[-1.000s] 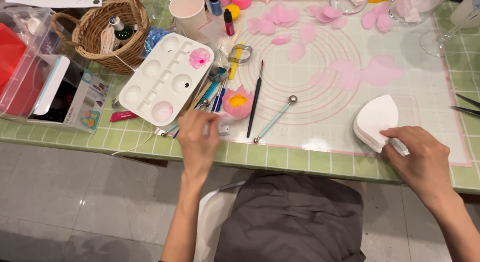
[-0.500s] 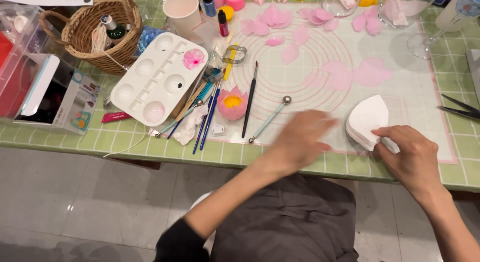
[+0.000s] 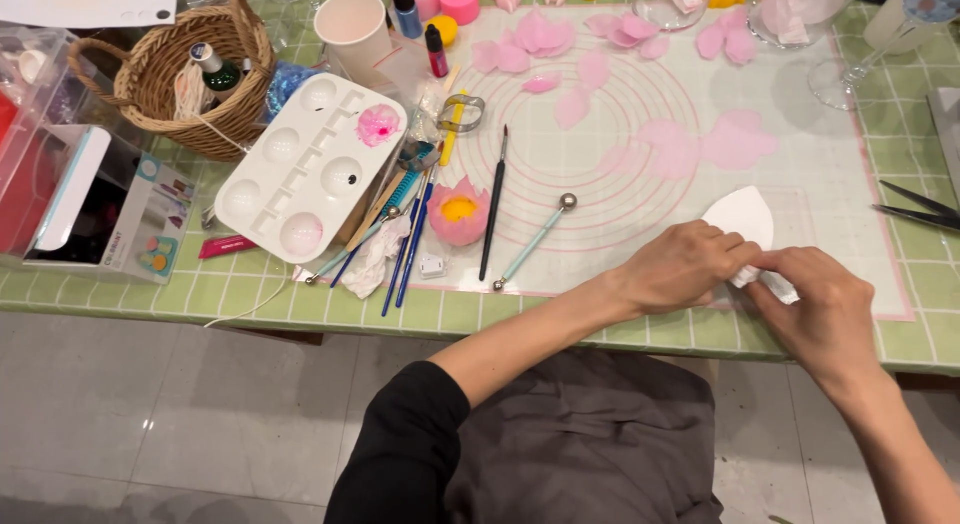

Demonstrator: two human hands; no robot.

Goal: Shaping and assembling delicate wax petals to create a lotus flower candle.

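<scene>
Pinching from both sides, the left hand point(image 3: 685, 269) and the right hand point(image 3: 820, 309) met at the near edge of the green tabletop point(image 3: 600, 319), fingers closed on a small white piece point(image 3: 748, 276) (too small to tell what it was). Just behind it stood a white curved shape point(image 3: 742, 216) on the clear mat point(image 3: 830, 184). Farther left lay a ball tool point(image 3: 533, 242), a pink flower point(image 3: 458, 212) and a white paint tray point(image 3: 300, 164).
</scene>
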